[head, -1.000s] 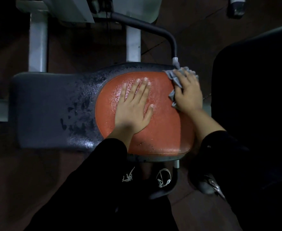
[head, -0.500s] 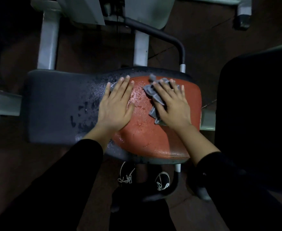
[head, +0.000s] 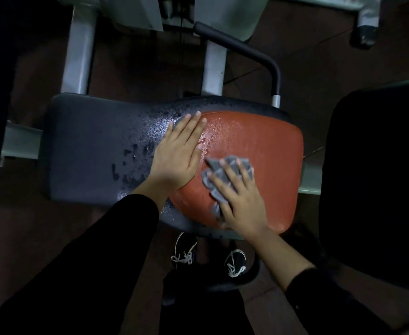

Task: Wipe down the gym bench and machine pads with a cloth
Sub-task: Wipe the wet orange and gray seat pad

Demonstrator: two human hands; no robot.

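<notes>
A gym seat pad lies below me, dark grey [head: 89, 146] on the left and orange-red [head: 266, 151] on the right, both speckled with wet droplets. My left hand [head: 176, 155] rests flat where the grey part meets the orange part, fingers straight. My right hand [head: 242, 201] presses a crumpled grey cloth [head: 219, 175] onto the near half of the orange part, fingers spread over it. The cloth sticks out beyond the fingertips and to their left.
A grey machine frame [head: 77, 56] with upright posts stands behind the pad. A black curved handle [head: 254, 56] rises at the pad's far right corner. A large black pad [head: 377, 177] fills the right side. My shoes [head: 234, 262] show under the seat's near edge.
My right hand has dragged the cloth from the pad's far right corner leftward, then back toward the near edge. My left hand has slid left onto the grey-orange border.
</notes>
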